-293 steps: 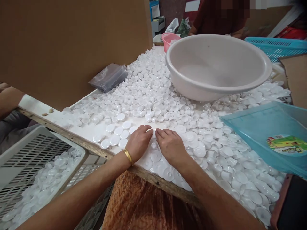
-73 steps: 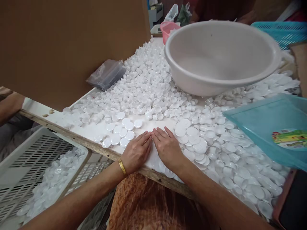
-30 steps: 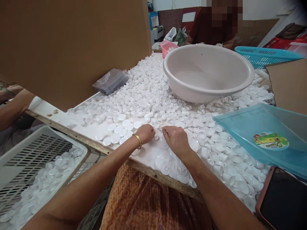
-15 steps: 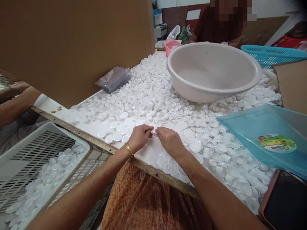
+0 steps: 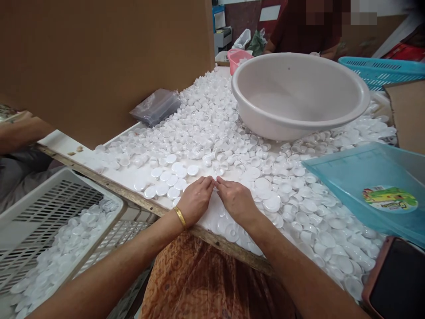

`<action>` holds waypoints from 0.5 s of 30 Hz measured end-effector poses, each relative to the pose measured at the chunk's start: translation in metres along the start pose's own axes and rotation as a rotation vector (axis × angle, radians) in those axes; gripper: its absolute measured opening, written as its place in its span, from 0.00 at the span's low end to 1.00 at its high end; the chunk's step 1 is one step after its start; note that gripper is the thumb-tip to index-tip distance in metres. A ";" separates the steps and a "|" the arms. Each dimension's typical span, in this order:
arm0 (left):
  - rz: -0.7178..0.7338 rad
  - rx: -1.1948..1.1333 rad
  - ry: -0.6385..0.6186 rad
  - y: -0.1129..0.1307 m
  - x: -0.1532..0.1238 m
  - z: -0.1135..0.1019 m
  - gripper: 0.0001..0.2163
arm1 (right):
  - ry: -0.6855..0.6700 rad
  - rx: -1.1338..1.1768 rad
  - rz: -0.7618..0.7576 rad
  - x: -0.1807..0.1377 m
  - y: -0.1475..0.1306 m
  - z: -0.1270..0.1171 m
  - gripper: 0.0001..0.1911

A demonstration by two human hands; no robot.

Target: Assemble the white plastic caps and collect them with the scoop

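Observation:
My left hand [image 5: 196,195], with a gold bracelet [image 5: 179,216] at the wrist, is closed, its fingertips pressed together. Opposite it my right hand [image 5: 236,198] is closed too, and the fingertips of both hands meet just above the white tabletop [image 5: 122,178]. Whatever they pinch is hidden by the fingers. Just beyond the fingertips lies a small round white plastic piece [image 5: 219,171]. Left of my left hand rest several flat white discs [image 5: 172,180]. Close by my right wrist, more translucent white pieces [image 5: 231,230] lie along the table edge.
A heap of small white plastic pieces [image 5: 199,119] covers much of the table. On it stands a large pale basin [image 5: 299,126]. A blue plastic tray [image 5: 345,177] and a phone [image 5: 398,277] lie right. A white crate [image 5: 122,208] stands lower left. Another person [image 5: 303,31] sits opposite.
My fingertips have come together; the white disc that showed between them is no longer visible there. The view has shifted slightly.

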State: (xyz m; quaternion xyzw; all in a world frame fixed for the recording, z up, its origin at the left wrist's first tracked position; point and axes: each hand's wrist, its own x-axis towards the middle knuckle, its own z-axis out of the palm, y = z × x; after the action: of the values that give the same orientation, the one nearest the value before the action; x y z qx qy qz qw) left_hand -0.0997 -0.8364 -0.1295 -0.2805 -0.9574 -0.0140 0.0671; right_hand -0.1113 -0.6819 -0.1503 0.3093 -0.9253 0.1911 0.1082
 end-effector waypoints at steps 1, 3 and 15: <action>0.022 0.016 -0.017 0.000 0.001 -0.001 0.11 | -0.010 -0.018 -0.002 0.000 -0.001 -0.001 0.15; 0.058 0.027 -0.030 -0.001 0.003 -0.002 0.11 | -0.026 -0.037 -0.002 -0.001 -0.003 -0.002 0.16; 0.200 0.052 0.070 -0.013 -0.003 0.004 0.14 | -0.080 0.027 -0.004 -0.002 0.002 -0.003 0.18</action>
State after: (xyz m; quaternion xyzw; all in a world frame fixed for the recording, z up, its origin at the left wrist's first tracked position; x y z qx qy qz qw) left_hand -0.1043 -0.8485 -0.1338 -0.3721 -0.9217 0.0080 0.1090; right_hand -0.1111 -0.6780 -0.1491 0.3198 -0.9256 0.1910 0.0672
